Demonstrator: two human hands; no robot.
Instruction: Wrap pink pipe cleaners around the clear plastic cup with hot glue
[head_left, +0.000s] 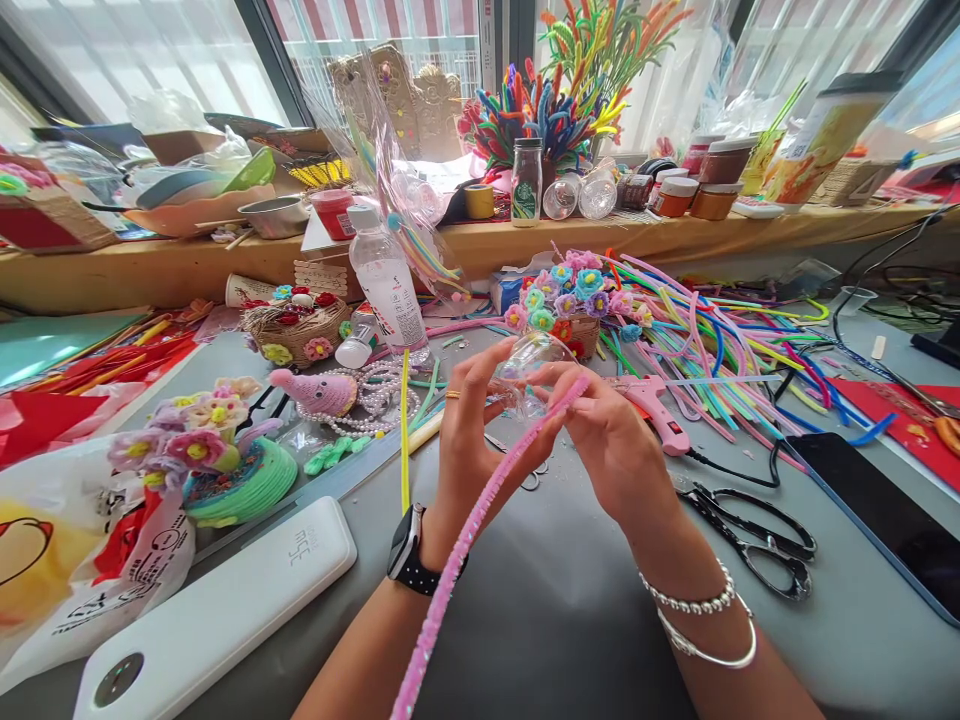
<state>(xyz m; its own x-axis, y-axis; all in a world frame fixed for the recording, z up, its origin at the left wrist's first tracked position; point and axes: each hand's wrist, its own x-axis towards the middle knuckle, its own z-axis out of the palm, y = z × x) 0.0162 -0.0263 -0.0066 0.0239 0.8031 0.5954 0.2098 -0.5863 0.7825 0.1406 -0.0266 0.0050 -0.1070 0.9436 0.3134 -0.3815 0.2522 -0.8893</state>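
Note:
A clear rounded plastic piece [536,352], perhaps a cut bottle or cup, is held between my hands above the grey table. My left hand [476,435] curls its fingers round the left side of it. With thumb and fingers closed, my right hand [615,445] pinches the upper end of a fuzzy pink pipe cleaner [480,515] against the plastic's near side. The rest of the pipe cleaner hangs down toward me, passing in front of my left wrist. A pink hot glue gun [660,412] lies just beyond my right hand.
Black scissors [757,545] and a phone [885,510] lie to the right, a white power bank [225,610] to the left. A water bottle [386,285] stands behind my left hand. Loose pipe cleaners [712,340] spread at the back right. Fuzzy flowers [199,450] sit at the left.

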